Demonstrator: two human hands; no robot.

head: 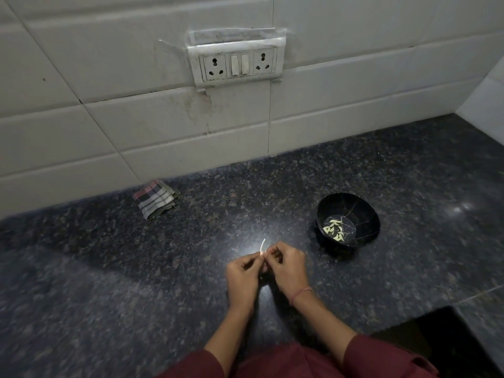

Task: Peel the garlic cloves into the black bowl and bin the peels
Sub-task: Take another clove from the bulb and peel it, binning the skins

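- Both hands meet just below the centre of the frame, above the dark speckled table (136,268). The left hand (242,272) and the right hand (287,268) have curled fingers (273,254) whose tips pinch one small garlic clove (263,260) between them. The clove is mostly hidden by the fingertips.
- A thin pale strip of peel (263,245) stands up from the pinch, so the step in hand looks like stripping the skin from this clove.
- To do it well, I judge one hand should hold the clove steady while the other pulls the strip along the clove's length in one piece. Snapping it short would leave scraps behind.
- Working low over the table would keep any falling skin in one spot for gathering.
- The bare clove would then go to the black bowl (327,208), which stands right of centre and well apart from the hands.
- No bin shows in the frame, so the peels need collecting and carrying to one.
- Count of things:
- one clove in the fingers
- one loose strip of skin
- one bowl holding about seven peeled cloves (335,230); the exact number is hard to tell, as they overlap
- one folded checked cloth (155,199) left of centre by the wall
- one socket plate (237,64) at the upper middle, with two sockets and two switches
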